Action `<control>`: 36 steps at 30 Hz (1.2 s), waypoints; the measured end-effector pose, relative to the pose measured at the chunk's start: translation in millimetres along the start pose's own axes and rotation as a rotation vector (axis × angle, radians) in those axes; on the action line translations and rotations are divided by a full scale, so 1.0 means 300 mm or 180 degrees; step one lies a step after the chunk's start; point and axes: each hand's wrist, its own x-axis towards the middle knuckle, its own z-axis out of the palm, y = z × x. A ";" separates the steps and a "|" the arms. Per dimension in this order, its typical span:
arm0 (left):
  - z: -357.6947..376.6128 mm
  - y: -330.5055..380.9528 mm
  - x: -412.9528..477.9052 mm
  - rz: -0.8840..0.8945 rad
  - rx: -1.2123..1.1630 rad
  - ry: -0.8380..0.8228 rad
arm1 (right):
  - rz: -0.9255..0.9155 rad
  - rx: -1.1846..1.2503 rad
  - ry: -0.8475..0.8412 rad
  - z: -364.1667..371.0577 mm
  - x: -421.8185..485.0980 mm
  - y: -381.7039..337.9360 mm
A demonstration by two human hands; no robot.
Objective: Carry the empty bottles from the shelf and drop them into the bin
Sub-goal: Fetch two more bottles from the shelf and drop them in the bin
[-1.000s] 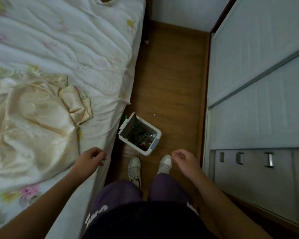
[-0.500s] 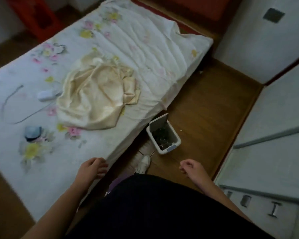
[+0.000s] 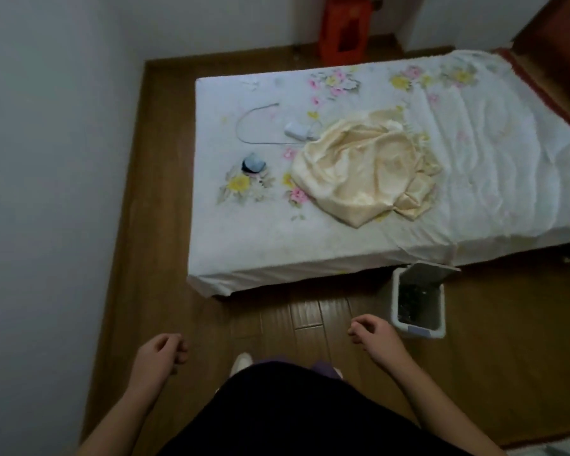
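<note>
Where right hand's [image 3: 375, 337] fingers [image 3: 356, 331] curl loosely, bin [image 3: 395, 304] stands just beside.

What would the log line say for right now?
left hand: empty, fingers loose | right hand: empty | bin: lid open, beside bed

Bedroom in a home.
A low bed [image 3: 244, 245] in a flower-printed sheet is filling much of the wooden floor [image 3: 165, 225] between white walls [image 3: 46, 159]; a cream cloth [image 3: 362, 169] and a white charger [image 3: 297, 129] are lying on it, and a bin [image 3: 396, 291] is standing at its near edge.
</note>
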 end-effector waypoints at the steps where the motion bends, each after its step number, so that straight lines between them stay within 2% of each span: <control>1: -0.049 -0.053 0.005 -0.0134 -0.0029 0.0092 | -0.0045 -0.0103 -0.0034 0.046 0.000 -0.033; 6: -0.280 -0.364 0.058 -0.0772 -0.0063 0.0292 | -0.0104 -0.0542 -0.0181 0.296 -0.011 -0.135; 11: -0.546 -0.643 0.088 -0.1428 0.0082 0.0252 | 0.0221 -0.0685 -0.0242 0.543 -0.082 -0.146; 16: -0.764 -0.818 0.157 -0.1609 0.0009 0.0098 | 0.0519 -0.0651 -0.0259 0.785 -0.144 -0.132; 25: -0.885 -0.646 0.394 -0.1138 0.0107 -0.0188 | 0.1125 -0.0703 -0.0535 0.927 -0.054 -0.242; 31: -0.958 -0.558 0.597 -0.1287 0.0035 -0.0163 | 0.1452 -0.0790 -0.0640 1.023 0.201 -0.401; 36: -1.107 -0.495 0.734 -0.1496 -0.0095 0.0158 | 0.1233 -0.0937 -0.0788 1.169 0.428 -0.702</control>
